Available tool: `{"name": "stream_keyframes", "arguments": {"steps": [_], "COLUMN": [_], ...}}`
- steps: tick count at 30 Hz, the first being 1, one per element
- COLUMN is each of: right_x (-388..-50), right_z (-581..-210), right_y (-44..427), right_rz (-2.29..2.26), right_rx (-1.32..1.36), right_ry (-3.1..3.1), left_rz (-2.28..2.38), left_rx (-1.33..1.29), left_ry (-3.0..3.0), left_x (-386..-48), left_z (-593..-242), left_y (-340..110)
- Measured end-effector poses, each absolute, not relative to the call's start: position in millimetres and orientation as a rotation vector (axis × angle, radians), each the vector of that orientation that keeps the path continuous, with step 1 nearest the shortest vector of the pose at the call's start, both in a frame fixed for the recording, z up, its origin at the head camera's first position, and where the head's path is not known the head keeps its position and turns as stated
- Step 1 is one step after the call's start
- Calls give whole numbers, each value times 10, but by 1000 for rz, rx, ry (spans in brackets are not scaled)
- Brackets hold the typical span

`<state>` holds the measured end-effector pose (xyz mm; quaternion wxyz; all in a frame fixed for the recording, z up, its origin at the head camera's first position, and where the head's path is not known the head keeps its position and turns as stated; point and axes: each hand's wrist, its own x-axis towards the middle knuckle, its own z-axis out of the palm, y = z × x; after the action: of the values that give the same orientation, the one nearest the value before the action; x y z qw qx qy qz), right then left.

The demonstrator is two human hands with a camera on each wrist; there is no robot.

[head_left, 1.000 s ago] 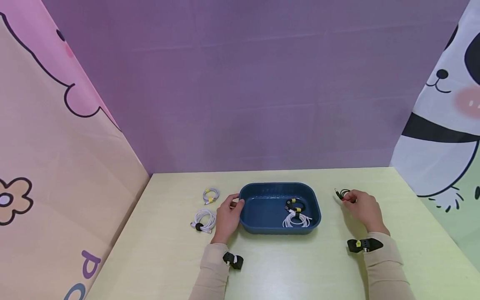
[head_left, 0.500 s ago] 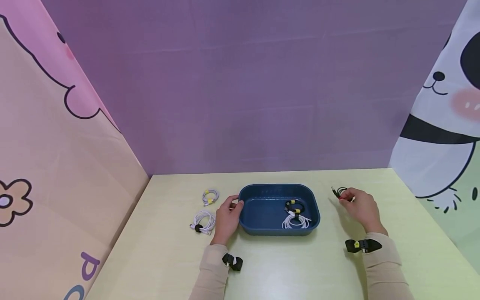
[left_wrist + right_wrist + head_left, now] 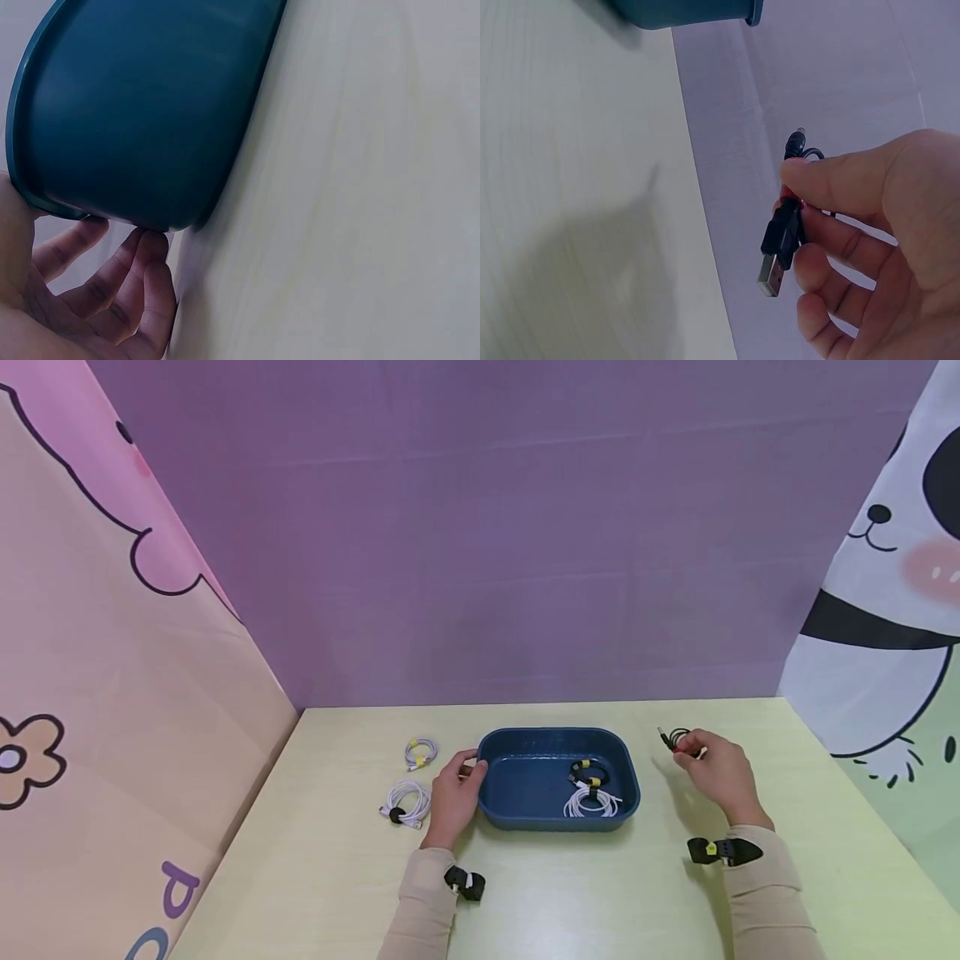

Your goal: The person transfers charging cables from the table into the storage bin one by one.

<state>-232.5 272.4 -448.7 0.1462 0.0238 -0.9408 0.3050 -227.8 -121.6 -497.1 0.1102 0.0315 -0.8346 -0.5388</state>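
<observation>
A dark blue plastic box (image 3: 525, 822) sits mid-table with a black cable coil (image 3: 600, 767) and a white cable coil (image 3: 581, 803) in its right side. My left hand (image 3: 453, 797) grips the box's left end. In the left wrist view its thumb lies at the rim and its fingertips (image 3: 154, 244) touch the outer wall. To the right of the box, my right hand (image 3: 718, 772) pinches a coiled black USB cable (image 3: 781, 229) above the table. A red tie wraps the cable; its USB plug and a thin round plug stick out. The palm hides part of the coil.
Left of the left hand lie a pale coiled cable (image 3: 422, 753) with yellow ties and a white cable coil (image 3: 408, 802) with a black tie. A purple backdrop (image 3: 525, 568) rises behind the table (image 3: 555, 893), with printed cloths at both sides.
My right hand has lifted the black USB cable a little and drawn it slightly left, towards the box. The left hand and the box stay put.
</observation>
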Motion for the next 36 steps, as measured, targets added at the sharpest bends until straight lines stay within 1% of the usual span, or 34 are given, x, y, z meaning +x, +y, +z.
{"name": "stream_keyframes", "arguments": {"steps": [18, 36], "right_x": [-2322, -2314], "right_z": [-4429, -4366], "right_y": [2626, 2537], "right_rz": [897, 923], "right_rx": [127, 119], "right_ry": [-2670, -2658], "left_rz": [-1578, -1586], "left_rx": [93, 110], "left_ry": [-2452, -2468], "left_x": [-2260, -2276], "left_z": [-4958, -4958], "left_y": [-1211, -1212]}}
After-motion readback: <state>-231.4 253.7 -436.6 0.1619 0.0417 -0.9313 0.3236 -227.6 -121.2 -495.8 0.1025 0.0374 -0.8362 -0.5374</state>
